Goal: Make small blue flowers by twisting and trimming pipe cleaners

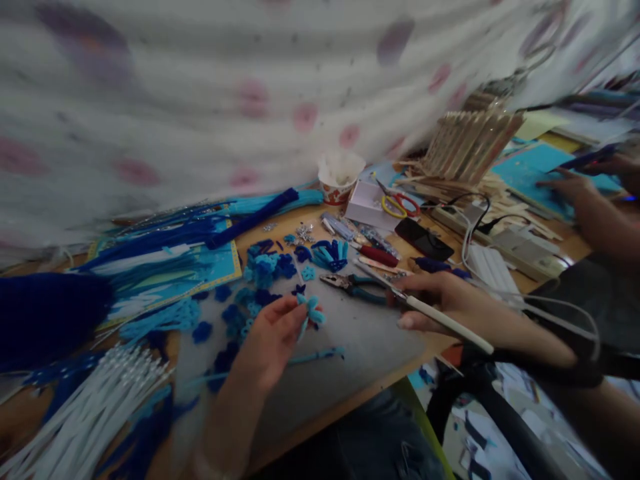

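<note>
Pinching the light-blue pipe-cleaner flower (312, 309) in the left hand (270, 337), ideally gently to spare its petals, while gripping the white-handled tool (447, 323) in the right hand (457, 299).

Dim, greyish light, soft blur (smeared toward the edges).

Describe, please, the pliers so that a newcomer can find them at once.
Below the patterned curtain, look at the grey mat. Between the left hand and the right hand lie the pliers, metal head pointing left. Dark blue-green handles set them apart from the red-handled tool behind.
</note>
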Tool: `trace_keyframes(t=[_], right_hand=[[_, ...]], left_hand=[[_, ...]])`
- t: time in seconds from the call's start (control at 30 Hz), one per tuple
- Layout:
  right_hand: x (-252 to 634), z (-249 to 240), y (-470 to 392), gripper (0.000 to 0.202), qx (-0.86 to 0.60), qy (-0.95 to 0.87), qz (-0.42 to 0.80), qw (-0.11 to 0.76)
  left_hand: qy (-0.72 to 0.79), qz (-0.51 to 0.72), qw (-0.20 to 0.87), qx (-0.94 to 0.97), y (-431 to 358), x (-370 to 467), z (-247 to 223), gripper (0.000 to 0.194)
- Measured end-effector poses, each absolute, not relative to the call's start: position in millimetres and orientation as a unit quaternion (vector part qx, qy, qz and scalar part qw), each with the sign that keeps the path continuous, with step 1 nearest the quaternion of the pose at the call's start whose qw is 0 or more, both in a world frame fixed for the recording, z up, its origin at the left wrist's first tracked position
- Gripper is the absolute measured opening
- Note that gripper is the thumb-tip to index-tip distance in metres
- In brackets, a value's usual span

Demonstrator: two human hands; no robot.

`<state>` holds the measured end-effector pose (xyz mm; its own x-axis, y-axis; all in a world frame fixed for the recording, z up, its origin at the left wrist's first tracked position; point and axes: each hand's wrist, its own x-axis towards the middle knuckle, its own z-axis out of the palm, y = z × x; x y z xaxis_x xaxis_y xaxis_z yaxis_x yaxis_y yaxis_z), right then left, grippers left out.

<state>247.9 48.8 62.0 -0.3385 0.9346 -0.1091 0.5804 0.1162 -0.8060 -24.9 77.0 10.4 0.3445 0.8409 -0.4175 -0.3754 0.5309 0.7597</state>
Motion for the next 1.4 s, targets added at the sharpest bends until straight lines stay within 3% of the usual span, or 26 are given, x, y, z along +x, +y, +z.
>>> trace_keyframes(t=[0.2,0.33,0.67,0.83,1.0,1.17,1.4], right_hand=[[191,20,41,0.041,-0.489,-0.472,0.503,0.534],[149,12,45,0.048,-0.372,-0.379,0.573,0.625],[148,-3,48,0.049,-0.370,-0.341,0.650,0.569],[152,-9,57,0.045,-0.381,-0.342,0.590,0.624],[165,-18,58,0.032,-0.410,-0.348,0.553,0.636],[180,-19,49,0.041,-0.505,-0.344,0.526,0.592],[183,-14,48,0.041,-0.487,-0.384,0.554,0.554]], left_hand=[[0.408,0.428,0.774,0.228,47,-14,24,0.036],[0.415,0.434,0.770,0.214,40,-3,21,0.036],[0.431,0.397,0.778,0.225,36,16,11,0.040],[0.433,0.367,0.788,0.239,36,20,12,0.046],[0.478,0.415,0.716,0.294,35,16,-2,0.029],[0.531,0.464,0.609,0.363,38,12,-16,0.014],[0.528,0.465,0.605,0.373,35,19,-14,0.009]])
